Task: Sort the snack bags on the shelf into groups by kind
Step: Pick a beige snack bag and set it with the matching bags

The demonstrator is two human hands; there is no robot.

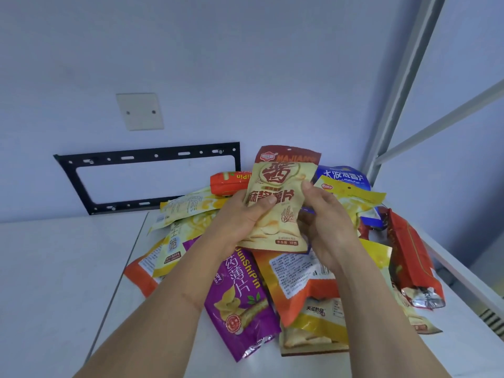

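A cream and brown snack bag [282, 184] is held upright above a mixed pile of snack bags on a white shelf top [463, 356]. My left hand [242, 216] grips its left side with the thumb across the front. My right hand [324, 222] holds its right edge. Under my hands lie a purple bag [240, 304], an orange bag [297, 282] turned back side up, a red bag [409, 255] at the right, a blue bag [343, 175] and a yellow bag [354, 197] behind, and several more yellow bags at the left.
An orange-red bag [226, 182] lies at the back of the pile. A black metal bracket [147, 156] and a blank cover plate [139, 111] are fixed to the wall behind. A white surface [54, 268] adjoins on the left. Grey shelf posts [403, 83] rise at the right.
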